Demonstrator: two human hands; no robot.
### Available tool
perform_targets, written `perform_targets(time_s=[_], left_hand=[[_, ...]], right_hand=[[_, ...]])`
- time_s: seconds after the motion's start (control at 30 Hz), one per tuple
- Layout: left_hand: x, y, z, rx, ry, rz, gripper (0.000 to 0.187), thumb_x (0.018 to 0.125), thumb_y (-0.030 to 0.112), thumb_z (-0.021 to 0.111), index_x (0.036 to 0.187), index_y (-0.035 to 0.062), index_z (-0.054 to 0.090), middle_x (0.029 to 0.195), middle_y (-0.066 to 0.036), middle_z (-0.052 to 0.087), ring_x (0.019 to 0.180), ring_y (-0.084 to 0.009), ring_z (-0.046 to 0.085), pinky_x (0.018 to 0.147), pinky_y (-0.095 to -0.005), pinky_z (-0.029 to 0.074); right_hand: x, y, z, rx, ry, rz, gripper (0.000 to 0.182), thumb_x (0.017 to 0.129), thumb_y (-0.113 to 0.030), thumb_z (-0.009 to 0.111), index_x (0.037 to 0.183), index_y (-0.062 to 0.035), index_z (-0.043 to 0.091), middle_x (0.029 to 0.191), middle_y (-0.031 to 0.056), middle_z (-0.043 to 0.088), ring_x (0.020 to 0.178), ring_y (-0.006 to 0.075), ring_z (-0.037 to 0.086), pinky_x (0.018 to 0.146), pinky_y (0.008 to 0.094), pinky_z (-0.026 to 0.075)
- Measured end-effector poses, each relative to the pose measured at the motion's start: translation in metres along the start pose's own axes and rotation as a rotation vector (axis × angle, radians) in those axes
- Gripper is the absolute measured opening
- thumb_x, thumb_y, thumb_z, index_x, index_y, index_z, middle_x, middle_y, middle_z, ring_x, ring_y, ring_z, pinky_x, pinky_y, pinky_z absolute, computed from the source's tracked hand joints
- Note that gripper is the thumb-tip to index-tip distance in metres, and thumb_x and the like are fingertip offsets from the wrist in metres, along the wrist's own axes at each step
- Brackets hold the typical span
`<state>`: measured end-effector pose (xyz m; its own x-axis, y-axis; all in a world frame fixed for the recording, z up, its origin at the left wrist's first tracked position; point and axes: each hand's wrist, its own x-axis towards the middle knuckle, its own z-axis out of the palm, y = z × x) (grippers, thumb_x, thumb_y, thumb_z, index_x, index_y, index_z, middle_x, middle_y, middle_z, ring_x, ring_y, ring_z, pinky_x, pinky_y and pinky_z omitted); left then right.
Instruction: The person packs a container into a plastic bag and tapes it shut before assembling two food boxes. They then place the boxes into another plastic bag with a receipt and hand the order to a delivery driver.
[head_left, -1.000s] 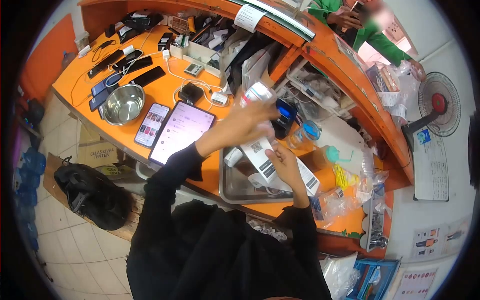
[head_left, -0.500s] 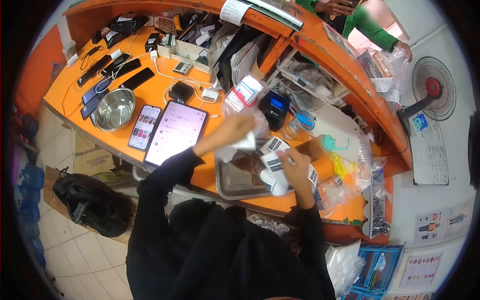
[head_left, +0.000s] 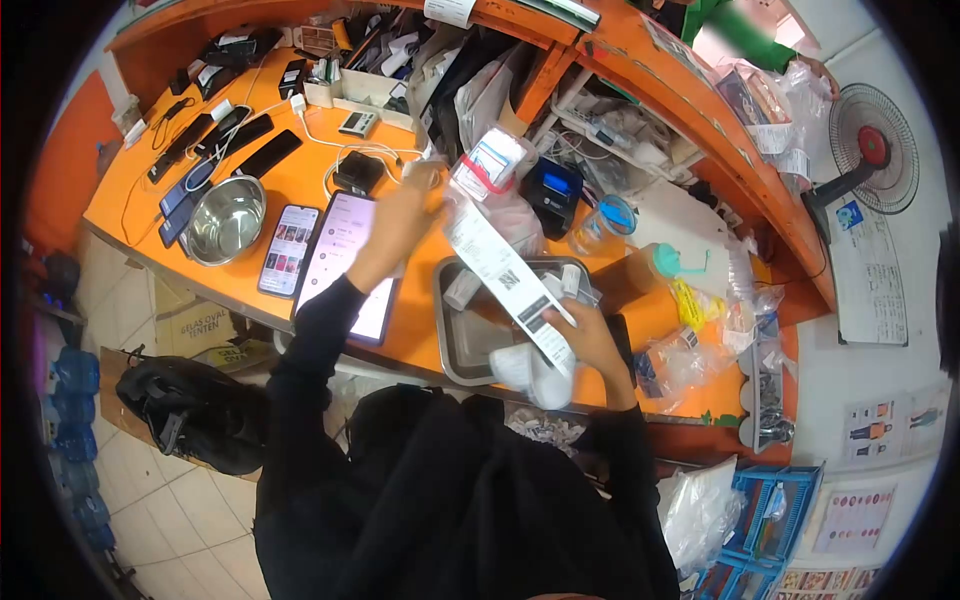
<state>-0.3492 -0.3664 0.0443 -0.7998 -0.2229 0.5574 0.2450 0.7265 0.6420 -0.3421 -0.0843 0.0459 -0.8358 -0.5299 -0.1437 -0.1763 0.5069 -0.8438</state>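
Observation:
A long printed paper strip [head_left: 508, 283] stretches from beside my left hand down to my right hand. My right hand [head_left: 588, 345] is closed on its lower part, over the right side of a metal tray [head_left: 440, 340]. White rolled paper [head_left: 540, 378] hangs below the strip at the tray's front edge. My left hand [head_left: 402, 225], blurred, is above the top right of a lit tablet [head_left: 372, 310]; its fingers are smeared by motion, and whether they touch the strip is unclear. A phone [head_left: 289, 250] lies left of the tablet. Behind the tray is a plastic-wrapped package with a red band [head_left: 490, 165].
A metal bowl [head_left: 227, 220] and several phones lie on the left of the orange counter [head_left: 140, 215]. A card terminal [head_left: 552, 195], a blue-lidded jar [head_left: 605, 225] and a drink cup [head_left: 640, 270] stand behind the tray. Across the partition, a person's green sleeve [head_left: 745, 40] shows.
My left hand has moved left and up, over the tablet. The paper strip is now stretched out lengthwise. My right hand stays over the tray, slightly lower. The person across the partition has shifted.

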Motion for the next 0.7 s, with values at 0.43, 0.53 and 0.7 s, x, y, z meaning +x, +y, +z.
perform_targets(time_s=[0.43,0.53,0.7], left_hand=[[-0.016,0.046,0.061,-0.625,-0.920,0.371,0.022,0.079,0.024,0.051,0.085,0.0031,0.055,0.091,-0.009,0.054,0.085,-0.0206,0.052,0.072,-0.0307,0.040],[-0.014,0.055,0.056,-0.585,-1.033,0.429,0.021,0.080,0.024,0.050,0.077,0.0036,0.053,0.074,-0.007,0.056,0.071,-0.0175,0.055,0.061,-0.0295,0.040],[-0.025,0.069,0.060,-0.549,-0.770,0.350,0.023,0.082,0.024,0.044,0.075,0.0035,0.051,0.054,-0.011,0.047,0.050,-0.0252,0.049,0.050,-0.0333,0.037]], right_hand=[[0.000,-0.035,-0.032,-0.317,-0.330,-0.224,0.024,0.078,-0.023,0.053,0.091,-0.0026,0.055,0.068,0.0135,0.056,0.059,0.0188,0.055,0.057,0.0273,0.042],[-0.001,-0.033,-0.041,-0.284,-0.390,-0.181,0.025,0.078,-0.024,0.052,0.092,-0.0035,0.055,0.070,0.0160,0.056,0.061,0.0222,0.056,0.058,0.0274,0.042],[0.004,-0.038,-0.025,-0.426,-0.108,-0.318,0.018,0.076,-0.021,0.052,0.081,-0.0039,0.055,0.066,0.0122,0.056,0.053,0.0276,0.053,0.049,0.0314,0.041]])
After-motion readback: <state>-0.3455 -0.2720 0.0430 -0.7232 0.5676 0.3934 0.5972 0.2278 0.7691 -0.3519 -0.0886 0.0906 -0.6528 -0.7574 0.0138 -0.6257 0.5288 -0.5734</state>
